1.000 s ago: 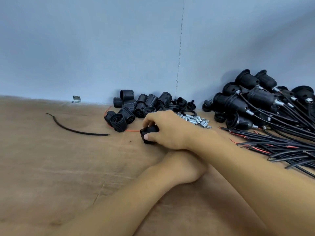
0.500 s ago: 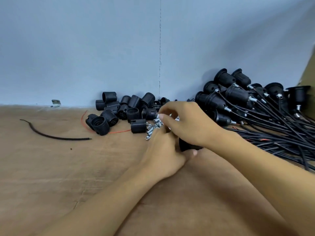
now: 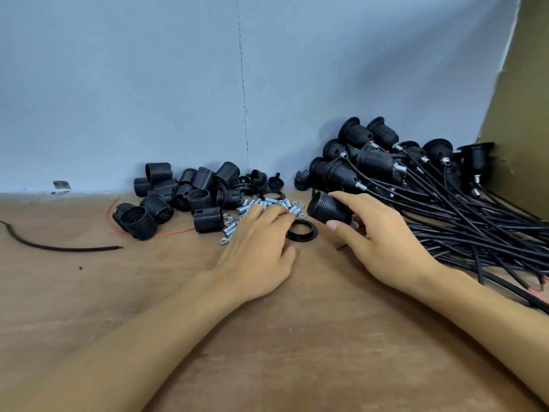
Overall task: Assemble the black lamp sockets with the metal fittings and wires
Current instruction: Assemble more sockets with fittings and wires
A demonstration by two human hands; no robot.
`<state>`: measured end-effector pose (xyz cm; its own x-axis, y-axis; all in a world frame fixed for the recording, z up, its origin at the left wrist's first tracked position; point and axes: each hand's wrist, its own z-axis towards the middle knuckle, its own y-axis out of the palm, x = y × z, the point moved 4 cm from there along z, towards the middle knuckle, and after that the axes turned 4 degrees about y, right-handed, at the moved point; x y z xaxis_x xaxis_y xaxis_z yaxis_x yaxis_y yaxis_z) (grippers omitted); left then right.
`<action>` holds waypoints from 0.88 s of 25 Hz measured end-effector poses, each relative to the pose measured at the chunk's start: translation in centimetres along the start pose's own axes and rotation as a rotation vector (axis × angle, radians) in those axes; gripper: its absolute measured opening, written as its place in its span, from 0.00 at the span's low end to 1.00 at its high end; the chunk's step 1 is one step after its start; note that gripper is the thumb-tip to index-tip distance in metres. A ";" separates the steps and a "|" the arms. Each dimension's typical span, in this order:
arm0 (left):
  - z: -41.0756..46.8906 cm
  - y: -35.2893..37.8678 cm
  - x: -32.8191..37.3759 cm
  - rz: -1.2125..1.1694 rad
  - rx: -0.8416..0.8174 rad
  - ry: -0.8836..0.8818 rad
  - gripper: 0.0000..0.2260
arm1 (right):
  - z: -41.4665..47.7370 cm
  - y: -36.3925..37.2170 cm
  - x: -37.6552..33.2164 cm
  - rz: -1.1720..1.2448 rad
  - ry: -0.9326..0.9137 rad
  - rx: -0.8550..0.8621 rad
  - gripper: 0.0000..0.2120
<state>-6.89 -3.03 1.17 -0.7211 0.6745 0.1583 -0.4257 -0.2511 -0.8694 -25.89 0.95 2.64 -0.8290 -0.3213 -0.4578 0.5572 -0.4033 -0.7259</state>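
Fitting-selection step. The right hand (image 3: pixel 377 233) grips a black socket shell (image 3: pixel 328 208) just above the table (image 3: pixel 89 292). The left hand (image 3: pixel 255 248) lies with fairly straight fingers on the loose metal fittings (image 3: pixel 230 230), beside a black ring (image 3: pixel 309 234). The next move likely calls for pinching one fitting and seating it in the shell. No legible markings.

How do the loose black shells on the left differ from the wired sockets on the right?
The loose shells are ribbed, without wires; the wired sockets are smoother, each with a metal fitting and black wire. The shells lie scattered; the sockets are heaped against the wall. Both are black.
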 end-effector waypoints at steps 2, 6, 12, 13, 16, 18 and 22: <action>1.2 0.2 0.5 0.041 -0.071 0.025 0.15 | -0.2 0.3 0.2 -0.006 -0.016 -0.022 0.22; 1.5 0.5 0.7 -0.077 -0.007 -0.036 0.05 | -0.1 0.6 0.4 -0.003 -0.037 -0.047 0.22; -0.6 -1.1 0.1 -0.533 0.186 -0.286 0.08 | 0.3 0.7 -0.4 0.116 -0.050 -0.028 0.22; -0.9 -1.3 -0.2 -0.629 0.217 -0.381 0.07 | 0.3 0.9 -0.7 0.119 -0.060 -0.043 0.21; -1.6 -1.6 -0.8 -0.955 0.302 -0.569 0.13 | 0.2 1.8 -1.4 0.069 -0.091 -0.100 0.22; -1.8 -1.4 -0.6 -1.076 0.295 -0.597 0.19 | 0.1 1.9 -1.4 0.035 -0.108 -0.117 0.22; -2.1 -0.3 -0.2 -1.180 0.292 -0.606 0.18 | -0.2 1.9 -1.0 -0.011 -0.130 -0.121 0.23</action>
<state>-5.44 -1.63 0.38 0.0577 0.1984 0.9784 -0.9965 0.0710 0.0443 -23.96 0.65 1.64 -0.8173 -0.4290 -0.3847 0.5317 -0.3041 -0.7904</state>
